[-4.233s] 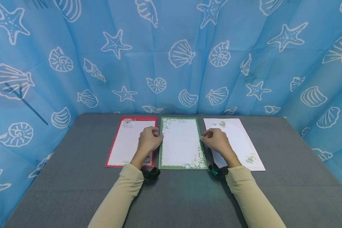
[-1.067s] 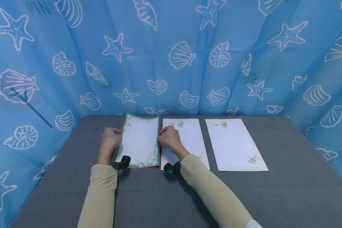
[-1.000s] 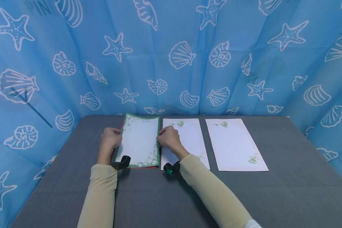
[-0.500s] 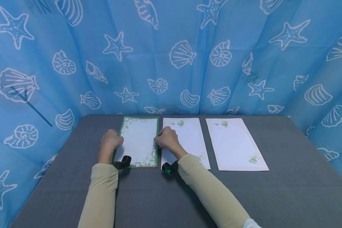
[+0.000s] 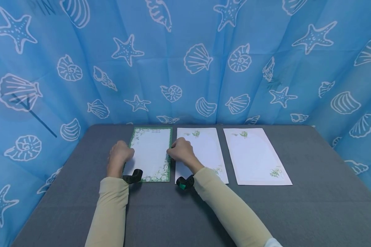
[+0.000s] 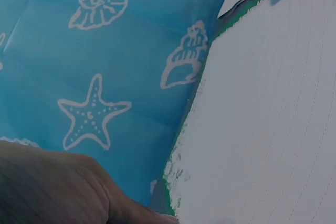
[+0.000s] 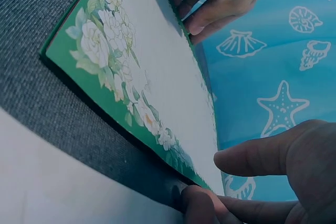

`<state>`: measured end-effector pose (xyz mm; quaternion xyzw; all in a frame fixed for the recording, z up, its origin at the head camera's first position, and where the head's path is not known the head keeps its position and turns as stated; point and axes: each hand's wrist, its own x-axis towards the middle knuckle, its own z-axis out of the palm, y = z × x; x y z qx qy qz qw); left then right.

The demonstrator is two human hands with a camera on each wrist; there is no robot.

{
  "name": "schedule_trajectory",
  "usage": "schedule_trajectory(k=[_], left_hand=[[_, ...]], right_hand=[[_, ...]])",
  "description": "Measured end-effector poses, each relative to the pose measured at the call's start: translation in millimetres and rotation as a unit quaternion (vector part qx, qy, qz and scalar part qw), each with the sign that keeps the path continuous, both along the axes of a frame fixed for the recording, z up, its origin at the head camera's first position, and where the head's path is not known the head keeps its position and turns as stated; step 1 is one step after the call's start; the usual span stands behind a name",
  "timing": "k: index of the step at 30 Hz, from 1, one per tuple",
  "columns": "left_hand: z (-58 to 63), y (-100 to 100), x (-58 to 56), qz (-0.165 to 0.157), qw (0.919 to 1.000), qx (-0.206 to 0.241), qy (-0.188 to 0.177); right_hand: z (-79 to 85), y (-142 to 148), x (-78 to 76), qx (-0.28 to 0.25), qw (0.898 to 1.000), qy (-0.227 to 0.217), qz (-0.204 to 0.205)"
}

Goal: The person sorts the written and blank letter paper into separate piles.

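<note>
Green-bordered sheet (image 5: 149, 152) lay by the far edge of the grey table (image 5: 185, 216), toward its left corner. Left hand (image 5: 120, 154) and right hand (image 5: 181, 151) touched the sheet's opposite sides; finger grip undeterminable. Blue shell-print curtain (image 5: 173, 73) hung behind.

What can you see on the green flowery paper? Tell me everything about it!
The green flowery paper looks like a thin white sheet with faint lines, a green border and pale flowers, thickest at its near right corner. Print at the top is too tiny to read. It looks flat, toward the back of the gray table, left of two plainer sheets. The left hand touches its left edge and the right hand its right edge; whether they pinch it isn't clear.
</note>
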<state>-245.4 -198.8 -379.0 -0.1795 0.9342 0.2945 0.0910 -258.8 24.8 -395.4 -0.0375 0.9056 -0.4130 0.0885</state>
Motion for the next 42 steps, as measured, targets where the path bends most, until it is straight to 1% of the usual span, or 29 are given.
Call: schedule_trajectory(k=[4,6,10,13,17,21,24,29,35,38,42], left_hand=[[-0.9,2,0.1,0.009,0.9997,-0.006,0.023],[-1.0,5,-0.4,0.014,0.9990,-0.014,0.041],[-1.4,15,-1.4,0.018,0.9955,-0.022,0.090],[-1.0,26,-0.1,0.003,0.9933,-0.012,0.115],[-1.7,43,1.3,-0.029,0.9912,0.008,0.129],[-5.9,58,-0.5,-0.060,0.9869,0.029,0.147],[-8.5,69,-2.0,-0.078,0.9842,0.056,0.149],[-11.8,88,-2.5,-0.095,0.9809,0.103,0.135],[-14.1,103,-1.3,-0.116,0.9742,0.144,0.129],[-15.7,109,-0.1,-0.130,0.9715,0.150,0.130],[-19.1,116,1.5,-0.141,0.9713,0.137,0.134]], right_hand=[[2.0,5,1.4,-0.009,1.000,0.006,-0.009],[1.9,8,1.8,-0.015,1.000,0.010,-0.010],[2.1,18,3.6,-0.031,0.999,0.014,-0.022],[2.6,27,5.4,-0.038,0.999,0.012,-0.032],[2.1,42,7.1,-0.037,0.998,0.018,-0.042],[1.5,60,8.3,-0.035,0.997,0.031,-0.054],[0.9,74,9.6,-0.029,0.997,0.043,-0.060],[0.8,99,13.3,-0.019,0.996,0.063,-0.061],[1.2,126,17.0,-0.006,0.994,0.076,-0.076],[0.6,136,18.0,-0.001,0.993,0.079,-0.085],[-0.7,146,18.2,-0.005,0.992,0.081,-0.096]])
